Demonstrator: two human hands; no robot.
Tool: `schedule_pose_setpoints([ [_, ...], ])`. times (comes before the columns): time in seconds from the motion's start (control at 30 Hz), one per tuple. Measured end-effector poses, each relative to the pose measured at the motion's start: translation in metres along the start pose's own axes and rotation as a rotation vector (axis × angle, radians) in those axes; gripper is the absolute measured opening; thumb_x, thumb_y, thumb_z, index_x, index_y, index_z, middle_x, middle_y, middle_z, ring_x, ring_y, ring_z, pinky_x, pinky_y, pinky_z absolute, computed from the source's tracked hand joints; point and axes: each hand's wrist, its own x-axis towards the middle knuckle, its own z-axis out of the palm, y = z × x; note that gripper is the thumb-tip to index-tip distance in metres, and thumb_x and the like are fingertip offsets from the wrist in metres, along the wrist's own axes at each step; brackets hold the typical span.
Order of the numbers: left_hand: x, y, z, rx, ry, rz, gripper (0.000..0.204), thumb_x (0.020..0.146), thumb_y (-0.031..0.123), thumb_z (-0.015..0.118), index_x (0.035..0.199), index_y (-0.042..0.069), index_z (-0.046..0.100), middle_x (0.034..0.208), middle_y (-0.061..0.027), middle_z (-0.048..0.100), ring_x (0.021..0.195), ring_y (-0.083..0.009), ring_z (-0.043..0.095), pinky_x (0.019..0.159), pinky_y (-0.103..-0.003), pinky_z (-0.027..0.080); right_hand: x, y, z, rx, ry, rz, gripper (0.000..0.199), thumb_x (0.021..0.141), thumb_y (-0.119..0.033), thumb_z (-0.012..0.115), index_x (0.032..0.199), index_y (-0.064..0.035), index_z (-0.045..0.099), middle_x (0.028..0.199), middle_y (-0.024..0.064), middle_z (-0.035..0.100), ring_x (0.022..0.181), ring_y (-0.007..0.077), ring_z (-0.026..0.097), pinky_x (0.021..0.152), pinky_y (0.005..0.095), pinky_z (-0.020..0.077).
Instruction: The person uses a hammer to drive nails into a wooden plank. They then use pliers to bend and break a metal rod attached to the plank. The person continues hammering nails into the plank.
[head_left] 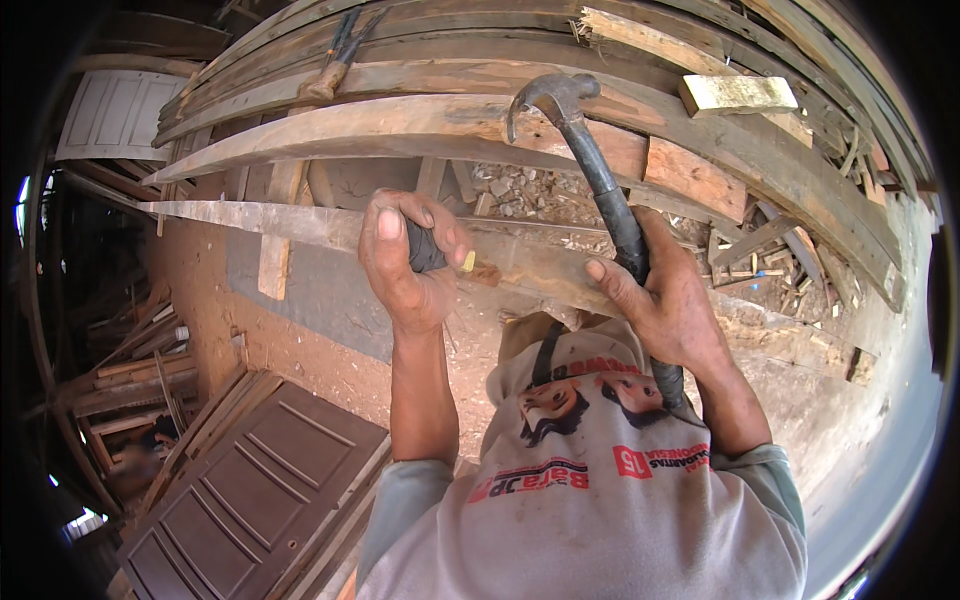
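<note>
Across grey shirt (pixel 600 530): red-and-black lettering (pixel 540 480) | right hand (pixel 675 305) grips claw hammer (pixel 603 185) | left hand (pixel 408 265) curled around black object (pixel 425 248)

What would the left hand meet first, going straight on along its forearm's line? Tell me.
Probably the long wooden beam just beyond the left hand; depth is unclear, so the hand might pass above it without touching.

Grey printed shirt (pixel 600 525), short grey-green sleeves (pixel 402 505)
</note>
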Motion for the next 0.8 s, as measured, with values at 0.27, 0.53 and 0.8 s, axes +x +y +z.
schedule_pose_setpoints([
  [0.27,0.005,0.002,-0.001,0.053,0.030,-0.080,0.041,0.105,0.047,0.054,0.092,0.008,0.052,0.071,-0.0067,0.051,0.057,-0.0157,0.048,0.053,-0.029,0.041,-0.001,-0.002,0.006,-0.058,0.068,-0.006,0.060,0.095,-0.043,0.075,0.124,0.0052,0.054,0.068,0.0141,0.055,0.064,0.0292,0.059,0.063,0.0454,0.0479],
  [0.53,0.005,0.002,0.005,0.136,-0.123,-0.058,0.037,0.100,0.042,0.066,0.098,0.007,0.053,0.076,-0.0071,0.056,0.064,-0.0150,0.055,0.059,-0.029,0.047,-0.003,-0.003,0.014,-0.076,0.162,0.034,0.055,0.095,-0.039,0.075,0.124,0.0042,0.057,0.073,0.0127,0.054,0.068,0.0227,0.054,0.065,0.0414,0.0462],
  [0.8,0.005,-0.003,-0.006,0.147,-0.328,-0.214,0.030,0.090,0.019,0.081,0.103,0.006,0.057,0.082,-0.0010,0.061,0.070,-0.0067,0.058,0.060,-0.025,0.048,-0.029,-0.017,0.006,0.101,0.099,-0.040,0.048,0.098,-0.033,0.073,0.127,0.0013,0.057,0.077,0.0104,0.055,0.069,0.0184,0.054,0.062,0.0367,0.0463],
])
